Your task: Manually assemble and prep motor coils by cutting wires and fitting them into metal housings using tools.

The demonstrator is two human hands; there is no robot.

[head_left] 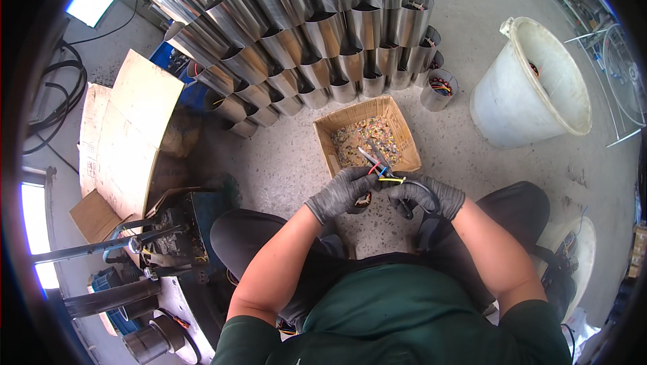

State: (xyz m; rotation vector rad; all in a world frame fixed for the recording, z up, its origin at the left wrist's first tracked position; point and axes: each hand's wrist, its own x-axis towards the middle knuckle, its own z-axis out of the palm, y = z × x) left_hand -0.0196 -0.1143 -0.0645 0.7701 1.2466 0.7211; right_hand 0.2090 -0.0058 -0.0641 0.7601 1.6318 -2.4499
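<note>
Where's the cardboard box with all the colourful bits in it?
In the head view, the cardboard box sits on the floor just right of centre, beyond the left hand and right hand, before the stacked metal tubes.

We wear dark grey, streaky gloves (322, 207) on our left hand (344, 192) and right hand (431, 198), reaching the wrists. Nearer our body than the hands is our dark green, short-sleeved shirt (411, 314); to either side of them, our black trousers (259, 233).

Readable text: none | cardboard (138, 119) (left side): perhaps printed, but too faint to read
</note>
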